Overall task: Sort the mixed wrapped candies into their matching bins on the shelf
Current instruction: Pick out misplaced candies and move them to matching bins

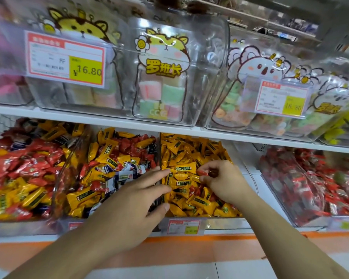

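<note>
Landmark: I use the yellow candy bin (199,215) in the middle of the lower shelf (230,231) as my marker. It is full of yellow wrapped candies (184,169), with a few red ones mixed in.

Right hand (223,183): I see it down inside the yellow candy bin, on its right half. Its grip is clenched on a red candy (205,173), pinched between the thumb and the fingers. The red candy sits just above the yellow pile.

Left hand (133,206): it reaches over the left wall of the yellow candy bin. The fingers are straight and spread, so the grip is released. The fingertips touch the yellow candies near the middle of the bin. It holds nothing.

Mixed bin (113,168): just left of the yellow candy bin. It has yellow, red and blue-and-white candies all jumbled up.

Far left bin (18,178): further left of the mixed bin. It has mostly red candies, with yellow ones at the front.

Red candy bin (310,188): right of the yellow candy bin, with a white gap of shelf between them. It is packed with red wrappers.

Price tag (183,226): on the front of the yellow candy bin, too blurry to read.

Upper shelf: above the yellow candy bin stand clear tubs (169,77) with cartoon animals and soft pastel sweets. A tag (66,58) up to the left reads 16.80.
</note>
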Demonstrator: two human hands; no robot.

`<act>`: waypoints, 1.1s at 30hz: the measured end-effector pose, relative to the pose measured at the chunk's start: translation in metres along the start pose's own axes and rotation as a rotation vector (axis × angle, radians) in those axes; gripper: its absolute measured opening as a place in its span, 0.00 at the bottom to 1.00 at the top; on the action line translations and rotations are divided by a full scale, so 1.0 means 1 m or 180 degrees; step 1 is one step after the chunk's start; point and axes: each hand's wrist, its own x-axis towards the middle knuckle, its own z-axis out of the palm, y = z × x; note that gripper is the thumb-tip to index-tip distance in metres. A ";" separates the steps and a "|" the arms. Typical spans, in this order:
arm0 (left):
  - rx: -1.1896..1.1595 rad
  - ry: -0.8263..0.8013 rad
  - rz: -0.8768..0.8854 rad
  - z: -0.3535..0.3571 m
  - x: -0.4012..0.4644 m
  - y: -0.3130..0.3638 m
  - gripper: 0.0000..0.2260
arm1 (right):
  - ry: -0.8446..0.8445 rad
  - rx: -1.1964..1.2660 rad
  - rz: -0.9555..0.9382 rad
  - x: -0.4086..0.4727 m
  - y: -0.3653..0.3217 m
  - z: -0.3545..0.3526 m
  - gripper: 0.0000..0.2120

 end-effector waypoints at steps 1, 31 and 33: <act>-0.0021 0.0016 0.0008 0.000 0.000 0.000 0.20 | 0.0065 0.0046 0.0016 -0.001 -0.001 -0.003 0.09; -0.0010 0.2080 -0.1566 -0.122 -0.075 -0.088 0.09 | -0.0260 0.1037 -0.1247 -0.055 -0.159 0.059 0.16; 0.0119 0.1989 -0.1653 -0.121 -0.075 -0.094 0.15 | -0.0183 0.0927 -0.1268 -0.052 -0.150 0.049 0.15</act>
